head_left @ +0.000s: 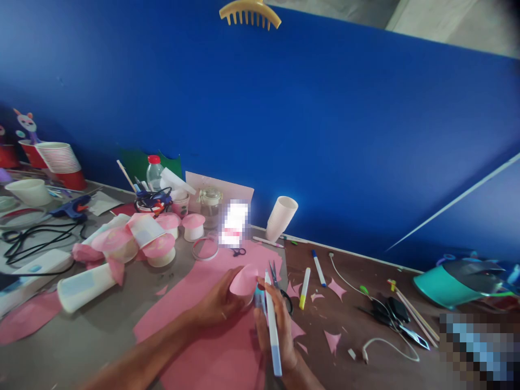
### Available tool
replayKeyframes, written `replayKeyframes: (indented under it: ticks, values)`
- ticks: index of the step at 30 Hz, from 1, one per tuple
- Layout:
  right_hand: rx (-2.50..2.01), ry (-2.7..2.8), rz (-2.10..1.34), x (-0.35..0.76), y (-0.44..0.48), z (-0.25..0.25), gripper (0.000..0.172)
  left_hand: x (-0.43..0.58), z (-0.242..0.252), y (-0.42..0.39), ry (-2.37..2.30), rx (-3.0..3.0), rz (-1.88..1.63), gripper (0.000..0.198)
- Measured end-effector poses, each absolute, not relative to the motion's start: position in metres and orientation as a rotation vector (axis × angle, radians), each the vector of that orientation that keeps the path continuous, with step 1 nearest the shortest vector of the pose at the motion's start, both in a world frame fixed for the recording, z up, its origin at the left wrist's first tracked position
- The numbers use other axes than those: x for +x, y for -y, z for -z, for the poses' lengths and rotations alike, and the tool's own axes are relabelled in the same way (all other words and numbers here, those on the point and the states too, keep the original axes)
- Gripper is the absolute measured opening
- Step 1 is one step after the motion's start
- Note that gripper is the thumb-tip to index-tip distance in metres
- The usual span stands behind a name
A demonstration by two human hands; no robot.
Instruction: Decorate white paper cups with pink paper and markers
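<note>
the pink-topped cup (245, 279) is between the two hands, over the pink sheet (207, 330). the left hand (221, 298) has its fingers clamped round the cup's left side, i'd say to steady it. the right hand (285, 330) closes on a white marker (273, 325), fingertips at the cup's right edge; whether they touch i can't tell. the top looks smooth, pale pink, cone-like. other pink-capped cups (159, 248) cluster leftward; scissors (275, 277) lie just beside the right hand, likely for easy reach.
</note>
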State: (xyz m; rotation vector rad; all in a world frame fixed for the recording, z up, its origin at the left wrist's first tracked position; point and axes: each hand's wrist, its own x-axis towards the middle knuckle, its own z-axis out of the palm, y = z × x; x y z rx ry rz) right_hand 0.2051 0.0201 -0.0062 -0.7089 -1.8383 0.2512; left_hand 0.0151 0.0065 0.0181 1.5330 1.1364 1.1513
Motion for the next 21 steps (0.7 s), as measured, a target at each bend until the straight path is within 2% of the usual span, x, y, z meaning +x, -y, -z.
replayKeyframes:
  ticks: [6, 14, 21]
  values:
    - [-0.721, 1.85, -0.281, 0.203, -0.017, 0.003, 0.043, 0.01, -0.013, -0.007, -1.324, 1.49, -1.069, 0.083]
    - [-0.721, 1.885, -0.242, 0.204, -0.015, -0.001, 0.044, 0.002, -0.012, -0.009, -1.164, 1.633, -1.022, 0.091]
    - [-0.736, 1.847, -0.281, 0.204, -0.016, 0.001, 0.046, 0.002, -0.004, -0.008, -1.26, 1.492, -1.159, 0.075]
